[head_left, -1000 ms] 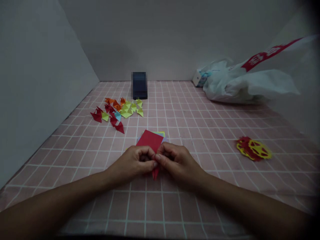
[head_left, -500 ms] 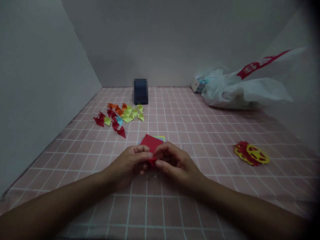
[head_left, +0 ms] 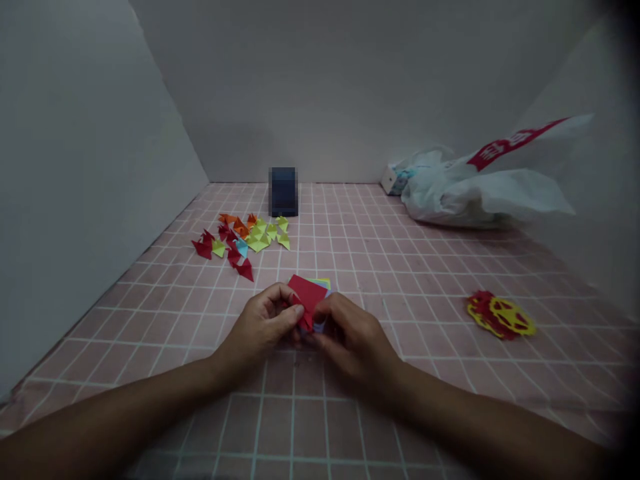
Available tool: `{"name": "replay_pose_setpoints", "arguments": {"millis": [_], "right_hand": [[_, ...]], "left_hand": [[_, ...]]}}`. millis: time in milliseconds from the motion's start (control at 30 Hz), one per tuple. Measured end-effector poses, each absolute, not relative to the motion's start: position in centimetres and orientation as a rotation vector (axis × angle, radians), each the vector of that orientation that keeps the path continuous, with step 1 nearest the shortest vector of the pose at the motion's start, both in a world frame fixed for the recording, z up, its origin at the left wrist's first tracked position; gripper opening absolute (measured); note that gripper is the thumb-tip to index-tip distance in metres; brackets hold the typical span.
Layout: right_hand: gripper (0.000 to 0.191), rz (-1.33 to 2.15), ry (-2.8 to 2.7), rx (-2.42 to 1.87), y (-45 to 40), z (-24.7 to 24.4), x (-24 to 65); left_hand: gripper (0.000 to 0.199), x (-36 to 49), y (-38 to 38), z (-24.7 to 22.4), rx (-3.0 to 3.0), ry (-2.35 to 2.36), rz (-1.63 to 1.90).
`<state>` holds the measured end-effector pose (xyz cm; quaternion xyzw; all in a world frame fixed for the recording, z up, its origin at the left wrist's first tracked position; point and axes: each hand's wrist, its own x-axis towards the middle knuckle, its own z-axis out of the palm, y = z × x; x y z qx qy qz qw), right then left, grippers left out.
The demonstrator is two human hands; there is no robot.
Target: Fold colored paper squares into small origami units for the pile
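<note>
Starting at the left, a grey wall (head_left: 75,200) ran back to the far corner, and its lower edge met the pink tiled table (head_left: 350,413). Near that wall lay a scatter of folded pieces (head_left: 240,237) in red, orange, yellow-green and one pale blue; they were too small to make out their folds. Just behind them stood a dark box (head_left: 283,191), blurred out, so its face could not be read.

The left hand (head_left: 263,327) came in from the lower left, its forearm cut off by the frame edge. Its fingers were curled, thumb and forefinger pinched on a small red fold (head_left: 306,320) held just above the table. The right hand (head_left: 350,337) met it from the other side, fingertips closed on the same fold; most of the fold was hidden between the two hands, and its shape could not be told. Right behind the hands lay a paper stack (head_left: 307,290), a red sheet on top with yellow and blue edges peeping out at its right; the hands covered its near corner.

Farther right, well apart, a red and yellow cutout (head_left: 501,315) lay flat. At the back right a white bag (head_left: 480,193) with red print slumped against the wall, half hiding a small carton (head_left: 395,179).
</note>
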<state>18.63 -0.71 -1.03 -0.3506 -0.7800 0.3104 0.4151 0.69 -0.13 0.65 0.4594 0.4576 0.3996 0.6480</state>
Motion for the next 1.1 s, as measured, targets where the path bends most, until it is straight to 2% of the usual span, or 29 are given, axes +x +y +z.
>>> {"name": "replay_pose_setpoints", "arguments": {"millis": [133, 267, 367, 467, 600, 767, 1100], "right_hand": [[0.016, 0.69, -1.975, -0.848, -0.5, -0.9, 18.7], [0.014, 0.766, -1.92, -0.859, -0.3, -0.9, 18.9], [0.009, 0.95, -1.8, -0.912, -0.3, -1.0, 19.0], [0.003, 1.35, -1.503, -0.935, -0.2, -1.2, 19.0], [0.016, 1.811, -1.077, -0.864, 0.1, -1.3, 18.7], [0.024, 1.981, -0.908, -0.736, 0.3, -1.3, 18.6], [0.021, 2.122, -0.836, -0.623, 0.3, -2.0, 18.4]], "left_hand": [[0.02, 0.7, -0.2, 0.5, 1.093, 1.02, 0.966], [0.014, 0.3, -0.2, 0.5, 1.147, 0.981, 0.97], [0.007, 0.0, -0.1, 0.5, 1.21, 0.96, 0.926], [0.008, -0.1, 0.1, 0.7, 1.221, 0.92, 0.94], [0.017, -0.3, 0.3, 0.7, 1.319, 0.846, 0.988], [0.015, -0.5, 0.4, 0.4, 1.463, 0.863, 1.022], [0.011, -0.2, -0.1, 0.1, 1.448, 0.791, 1.065]]}}
